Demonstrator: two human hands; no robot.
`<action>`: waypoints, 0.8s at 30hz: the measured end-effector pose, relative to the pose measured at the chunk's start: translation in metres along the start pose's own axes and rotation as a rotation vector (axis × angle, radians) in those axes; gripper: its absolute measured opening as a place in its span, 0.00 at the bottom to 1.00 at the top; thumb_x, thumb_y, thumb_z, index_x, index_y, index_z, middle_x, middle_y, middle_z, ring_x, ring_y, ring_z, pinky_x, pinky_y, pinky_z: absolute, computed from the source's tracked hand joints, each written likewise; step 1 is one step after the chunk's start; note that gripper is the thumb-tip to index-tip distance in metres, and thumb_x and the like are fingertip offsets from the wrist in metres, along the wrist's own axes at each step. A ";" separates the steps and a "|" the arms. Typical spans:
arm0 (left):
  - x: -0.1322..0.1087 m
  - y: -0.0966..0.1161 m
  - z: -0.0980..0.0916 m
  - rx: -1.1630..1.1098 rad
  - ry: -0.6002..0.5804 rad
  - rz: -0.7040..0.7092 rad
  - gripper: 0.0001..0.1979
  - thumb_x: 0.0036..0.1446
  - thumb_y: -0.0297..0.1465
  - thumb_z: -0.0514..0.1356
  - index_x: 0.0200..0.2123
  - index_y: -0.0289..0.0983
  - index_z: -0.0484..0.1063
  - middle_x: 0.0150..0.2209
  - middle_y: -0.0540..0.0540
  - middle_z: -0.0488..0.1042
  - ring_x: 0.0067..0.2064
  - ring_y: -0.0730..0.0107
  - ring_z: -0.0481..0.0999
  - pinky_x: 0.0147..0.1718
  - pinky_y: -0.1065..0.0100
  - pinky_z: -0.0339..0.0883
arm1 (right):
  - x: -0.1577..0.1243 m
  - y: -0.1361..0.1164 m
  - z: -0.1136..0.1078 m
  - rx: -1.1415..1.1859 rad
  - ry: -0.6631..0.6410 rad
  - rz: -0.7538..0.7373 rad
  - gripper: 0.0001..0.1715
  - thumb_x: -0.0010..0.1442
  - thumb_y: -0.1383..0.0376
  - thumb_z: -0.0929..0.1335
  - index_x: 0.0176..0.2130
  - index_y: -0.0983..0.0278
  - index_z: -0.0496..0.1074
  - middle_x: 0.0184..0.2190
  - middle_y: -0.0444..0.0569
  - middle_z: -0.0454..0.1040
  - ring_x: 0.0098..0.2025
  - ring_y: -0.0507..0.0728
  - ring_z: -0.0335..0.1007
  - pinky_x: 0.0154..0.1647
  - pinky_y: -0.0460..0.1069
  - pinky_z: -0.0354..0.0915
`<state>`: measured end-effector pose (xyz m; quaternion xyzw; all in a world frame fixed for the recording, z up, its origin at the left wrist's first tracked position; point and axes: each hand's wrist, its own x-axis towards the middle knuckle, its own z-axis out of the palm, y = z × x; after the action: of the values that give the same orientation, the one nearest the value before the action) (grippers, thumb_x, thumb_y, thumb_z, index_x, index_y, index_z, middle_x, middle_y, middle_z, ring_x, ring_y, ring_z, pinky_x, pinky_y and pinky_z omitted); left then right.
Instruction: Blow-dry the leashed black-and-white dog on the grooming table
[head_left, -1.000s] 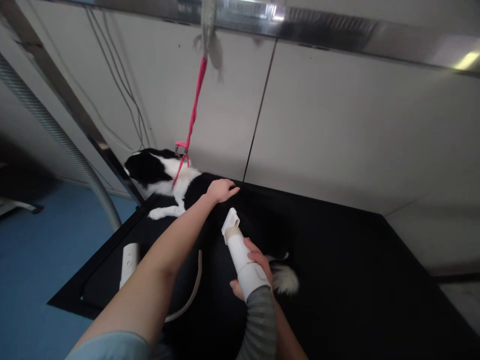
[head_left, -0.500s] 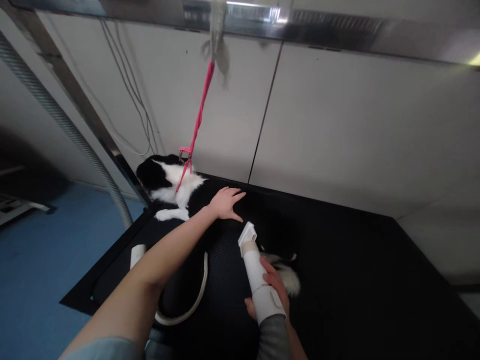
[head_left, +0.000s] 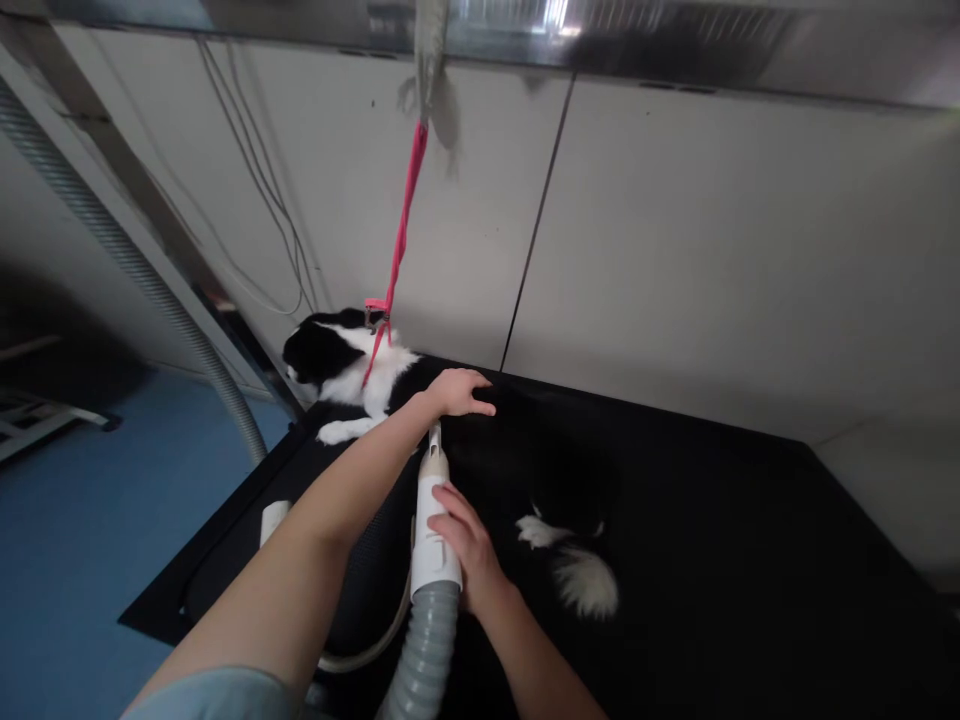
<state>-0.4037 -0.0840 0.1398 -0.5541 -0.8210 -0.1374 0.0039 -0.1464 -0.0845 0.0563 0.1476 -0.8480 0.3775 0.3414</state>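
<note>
A blue floor (head_left: pixel 67 520) shows at the left, beyond the slanting left edge of a black table (head_left: pixel 750 560). A grey ribbed hose (head_left: pixel 161 270) and a metal post (head_left: pixel 124 165) come down at a slant by that edge and close in the far left corner. The table's far edge runs along a pale wall (head_left: pixel 675 260); its right edge slants toward the near right. The widest stretch of tabletop lies right of the dog; on the left, the room is narrower.

On the near left, a white object (head_left: pixel 274 520), partly hidden by the left forearm, lies on the table. Farther back, a black-and-white dog (head_left: pixel 386 380) lies with its head at the far left corner, a pink leash (head_left: pixel 405 215) rising from its neck. The left hand (head_left: pixel 457 392) is over the dog's black back, palm down, fingers loosely extended, grasping nothing. Just nearer, the right hand (head_left: pixel 469 550) wraps around a white nozzle (head_left: pixel 433 535), whose tip points away, close to the left wrist; whether it touches the fur is unclear. A pale grey hose (head_left: pixel 427 650) trails from the nozzle toward the near side. The dog's white-tipped tail (head_left: pixel 589 582) lies right of the right hand.
</note>
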 end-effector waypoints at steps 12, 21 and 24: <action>-0.006 0.010 0.006 -0.009 0.193 -0.163 0.21 0.62 0.47 0.55 0.46 0.40 0.78 0.47 0.45 0.79 0.49 0.58 0.76 0.46 0.64 0.67 | -0.079 -0.014 -0.032 -0.043 0.356 0.097 0.35 0.48 0.61 0.76 0.53 0.59 0.64 0.61 0.57 0.65 0.64 0.71 0.62 0.60 0.68 0.65; -0.008 0.007 0.002 0.017 0.157 -0.262 0.18 0.64 0.43 0.52 0.41 0.41 0.79 0.43 0.45 0.80 0.47 0.60 0.77 0.43 0.66 0.66 | -0.007 -0.016 -0.017 0.035 0.115 0.063 0.30 0.53 0.71 0.72 0.52 0.56 0.63 0.60 0.55 0.68 0.65 0.64 0.62 0.62 0.61 0.66; -0.004 0.004 0.002 0.030 0.159 -0.287 0.20 0.65 0.43 0.49 0.40 0.41 0.79 0.43 0.43 0.80 0.46 0.59 0.77 0.42 0.65 0.66 | -0.026 -0.013 -0.032 -0.030 0.201 0.050 0.31 0.51 0.66 0.74 0.52 0.57 0.63 0.61 0.56 0.66 0.65 0.66 0.61 0.61 0.64 0.65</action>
<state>-0.3978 -0.0861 0.1377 -0.4182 -0.8909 -0.1676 0.0575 -0.1062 -0.0703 0.0609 0.0826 -0.8184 0.3858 0.4177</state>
